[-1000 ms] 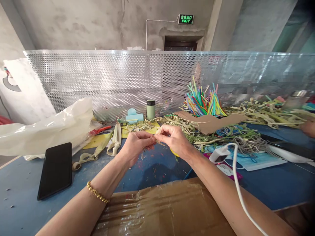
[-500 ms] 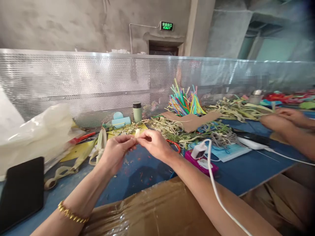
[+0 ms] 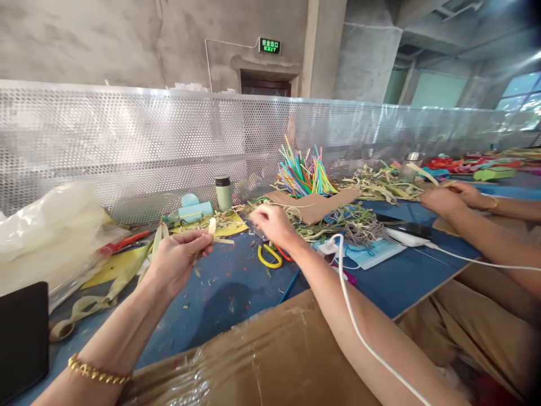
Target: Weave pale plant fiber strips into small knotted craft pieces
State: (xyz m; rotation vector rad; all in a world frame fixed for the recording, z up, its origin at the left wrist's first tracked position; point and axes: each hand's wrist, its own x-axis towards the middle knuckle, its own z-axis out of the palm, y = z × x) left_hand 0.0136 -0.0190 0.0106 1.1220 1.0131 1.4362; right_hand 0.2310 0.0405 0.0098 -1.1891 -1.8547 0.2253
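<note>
My left hand [image 3: 175,260] pinches a small folded strip of pale plant fibre [image 3: 212,227] between thumb and fingertips; a narrow tail of it sticks out to the right. To the right, apart from it, my right hand [image 3: 274,224] hovers over the table with its fingers curled together. Whatever those fingers hold, if anything, is hidden. Just below the right hand lie a yellow looped handle [image 3: 270,260] and a red handle [image 3: 284,255], partly behind the wrist. A pile of pale green fibre strips [image 3: 338,223] spreads behind that hand.
Long flat leaf strips [image 3: 127,276] and red-handled scissors [image 3: 127,241] lie left. A green bottle [image 3: 224,194], colourful pipe cleaners [image 3: 302,173] and cardboard [image 3: 315,206] stand at the back. A white cable [image 3: 359,332] crosses my right forearm. Another person's hands [image 3: 452,197] work at right.
My hands have come apart: the right one moved away to the right, while the left keeps the pale strip. The yellow looped handle has come into sight. The view has shifted slightly right.
</note>
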